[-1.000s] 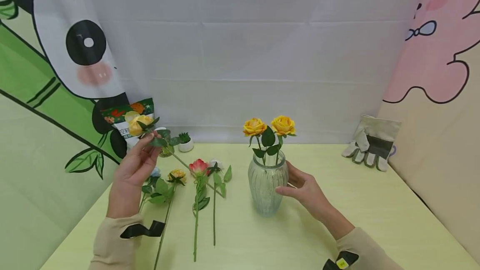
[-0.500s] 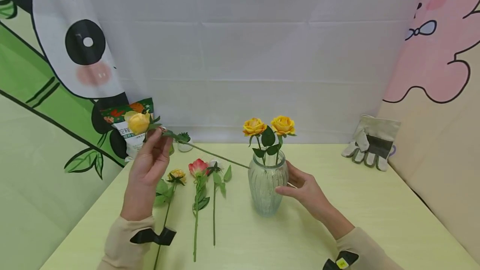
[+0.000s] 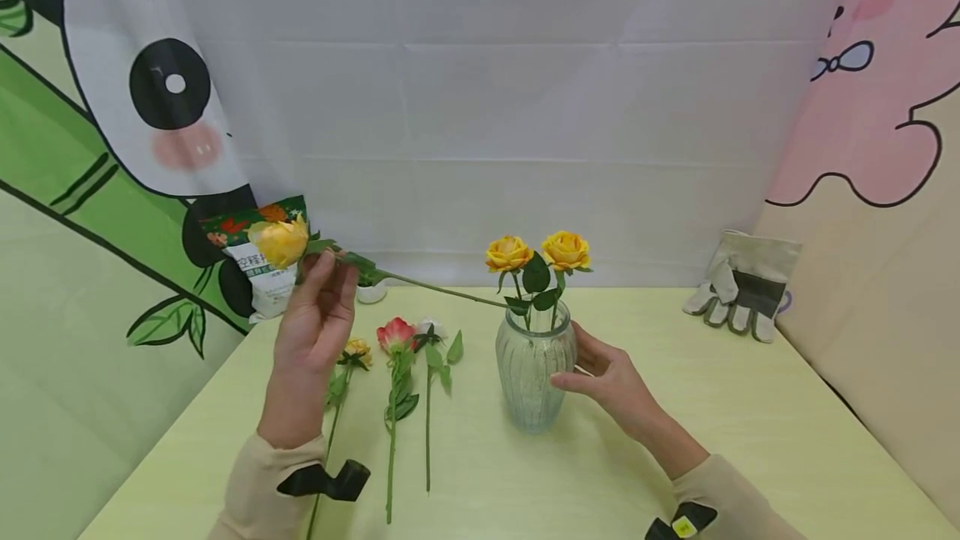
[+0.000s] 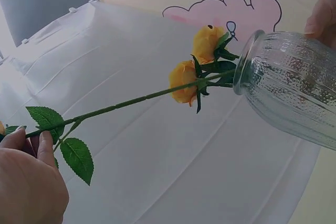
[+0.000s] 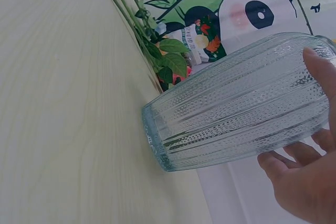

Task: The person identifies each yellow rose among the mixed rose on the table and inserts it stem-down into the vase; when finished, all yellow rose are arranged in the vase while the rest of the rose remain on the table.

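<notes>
My left hand pinches the stem of a yellow rose just below its bloom. The stem slants down to the right, its lower end at the rim of a ribbed glass vase. In the left wrist view this stem passes in front of the blooms in the vase; whether its tip is inside I cannot tell. My right hand holds the upright vase from the right, thumb in front, fingers partly hidden behind. Two orange-yellow roses stand in the vase.
Left of the vase lie a red flower, a white flower and a yellow flower on long stems. A printed packet and a small potted plant stand at the back left. Work gloves lean at the back right.
My left hand has moved right with the yellow rose. Its stem has swung up, the lower end rising from over the table to the vase rim. The right hand and vase have stayed put.
</notes>
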A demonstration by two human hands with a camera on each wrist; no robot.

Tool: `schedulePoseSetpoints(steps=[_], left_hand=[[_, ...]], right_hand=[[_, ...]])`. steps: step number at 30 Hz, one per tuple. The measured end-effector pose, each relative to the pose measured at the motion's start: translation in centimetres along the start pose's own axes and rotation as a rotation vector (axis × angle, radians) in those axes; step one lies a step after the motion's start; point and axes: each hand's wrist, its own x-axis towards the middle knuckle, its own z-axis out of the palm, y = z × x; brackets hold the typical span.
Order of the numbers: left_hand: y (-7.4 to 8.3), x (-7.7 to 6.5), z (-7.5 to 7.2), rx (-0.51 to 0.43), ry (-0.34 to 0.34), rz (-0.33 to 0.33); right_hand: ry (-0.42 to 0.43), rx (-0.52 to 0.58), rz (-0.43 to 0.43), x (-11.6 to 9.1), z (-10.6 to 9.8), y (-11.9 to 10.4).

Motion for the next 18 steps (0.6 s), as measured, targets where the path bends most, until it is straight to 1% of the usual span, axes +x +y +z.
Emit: schedulePoseSetpoints(steps=[7, 12, 18], left_hand=[[-1.0, 0.2, 0.1, 0.107, 0.003, 0.07], [-1.7, 0.2, -0.1, 0.214, -0.026, 0.109], [-2.4, 0.1, 0.2, 0.254, -0.022, 0.142]], right_hand=[[0.008, -0.008, -0.007, 0.0, 0.0, 0.0], [0.014, -0.018, 0.008, 0.0, 0.1, -0.1], [0.022, -0.019, 0.021, -0.1, 0.1, -0.2]])
